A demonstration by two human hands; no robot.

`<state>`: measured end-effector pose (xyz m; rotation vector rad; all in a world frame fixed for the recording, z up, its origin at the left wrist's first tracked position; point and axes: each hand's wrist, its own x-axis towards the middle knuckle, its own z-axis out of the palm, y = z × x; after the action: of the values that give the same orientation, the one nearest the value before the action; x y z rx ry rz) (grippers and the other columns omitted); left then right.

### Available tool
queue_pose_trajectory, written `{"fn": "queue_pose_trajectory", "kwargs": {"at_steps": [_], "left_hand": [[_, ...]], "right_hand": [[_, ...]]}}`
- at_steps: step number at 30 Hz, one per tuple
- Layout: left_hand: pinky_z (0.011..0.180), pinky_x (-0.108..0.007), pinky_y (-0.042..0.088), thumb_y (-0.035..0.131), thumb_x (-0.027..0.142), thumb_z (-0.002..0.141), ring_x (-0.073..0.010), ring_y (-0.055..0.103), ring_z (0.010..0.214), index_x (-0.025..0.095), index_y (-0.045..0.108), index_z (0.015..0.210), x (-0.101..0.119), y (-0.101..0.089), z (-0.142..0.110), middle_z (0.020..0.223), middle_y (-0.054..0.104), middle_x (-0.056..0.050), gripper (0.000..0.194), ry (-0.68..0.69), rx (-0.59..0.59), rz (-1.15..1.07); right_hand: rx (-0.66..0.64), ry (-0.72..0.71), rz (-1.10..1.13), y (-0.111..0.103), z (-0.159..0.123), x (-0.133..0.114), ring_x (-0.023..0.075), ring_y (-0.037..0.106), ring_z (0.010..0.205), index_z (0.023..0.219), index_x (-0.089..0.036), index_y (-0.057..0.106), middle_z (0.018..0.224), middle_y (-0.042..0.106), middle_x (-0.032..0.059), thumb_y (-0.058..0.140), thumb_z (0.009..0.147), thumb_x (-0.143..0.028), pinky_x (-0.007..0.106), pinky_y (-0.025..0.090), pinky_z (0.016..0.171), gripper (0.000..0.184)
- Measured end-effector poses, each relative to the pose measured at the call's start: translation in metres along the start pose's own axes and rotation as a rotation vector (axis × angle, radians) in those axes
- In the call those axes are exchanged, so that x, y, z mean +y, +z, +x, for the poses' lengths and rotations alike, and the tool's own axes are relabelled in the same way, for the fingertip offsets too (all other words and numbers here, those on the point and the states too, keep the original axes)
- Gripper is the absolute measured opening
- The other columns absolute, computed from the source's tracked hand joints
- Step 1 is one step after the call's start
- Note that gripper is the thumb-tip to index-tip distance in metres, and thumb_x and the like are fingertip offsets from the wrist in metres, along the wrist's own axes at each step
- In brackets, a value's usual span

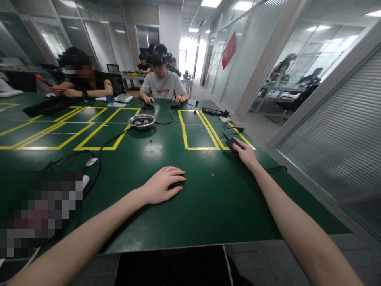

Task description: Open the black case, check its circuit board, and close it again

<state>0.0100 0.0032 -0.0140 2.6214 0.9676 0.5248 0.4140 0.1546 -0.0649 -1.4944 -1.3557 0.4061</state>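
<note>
Under right hand (246,154), device (230,143) aslant leftward

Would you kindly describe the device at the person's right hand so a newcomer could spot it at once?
On the green table, find the yellow-taped outlines to the right of the metal bowl. By their near right corner is a small black device. Unlike the long black item farther back, it has the right hand on it.
</note>
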Motion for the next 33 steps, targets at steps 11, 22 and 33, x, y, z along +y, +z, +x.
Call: {"fn": "queue_pose_trajectory", "kwargs": {"at_steps": [11,22,33], "left_hand": [[0.117,-0.052,0.045,0.062,0.029,0.101,-0.0278,0.057,0.137,0.023,0.071,0.128,0.001,-0.001,0.000,0.143,0.067,-0.010,0.029,0.012,-0.003,0.008],[0.116,-0.052,0.046,0.062,0.029,0.101,-0.0275,0.059,0.135,0.024,0.072,0.127,0.000,0.000,0.001,0.142,0.068,-0.010,0.028,0.021,0.007,-0.002],[0.116,-0.050,0.046,0.061,0.029,0.101,-0.0273,0.058,0.136,0.024,0.072,0.125,0.002,-0.002,0.001,0.142,0.068,-0.009,0.027,0.013,-0.004,0.006]], "right_hand": [[0.045,0.074,-0.182,-0.018,0.008,0.008,0.0382,0.065,0.124,0.130,-0.017,0.075,0.128,0.074,0.0171,0.066,0.087,-0.040,0.057,0.049,0.108,0.049],[0.077,0.024,-0.281,-0.019,0.011,0.010,0.0304,0.067,0.112,0.125,-0.017,0.077,0.120,0.071,0.0153,0.064,0.087,-0.040,0.045,0.050,0.105,0.047],[0.003,-0.019,-0.345,-0.019,0.001,-0.003,0.0325,0.067,0.110,0.118,-0.018,0.079,0.117,0.075,0.0145,0.069,0.083,-0.043,0.046,0.053,0.100,0.044]]}}
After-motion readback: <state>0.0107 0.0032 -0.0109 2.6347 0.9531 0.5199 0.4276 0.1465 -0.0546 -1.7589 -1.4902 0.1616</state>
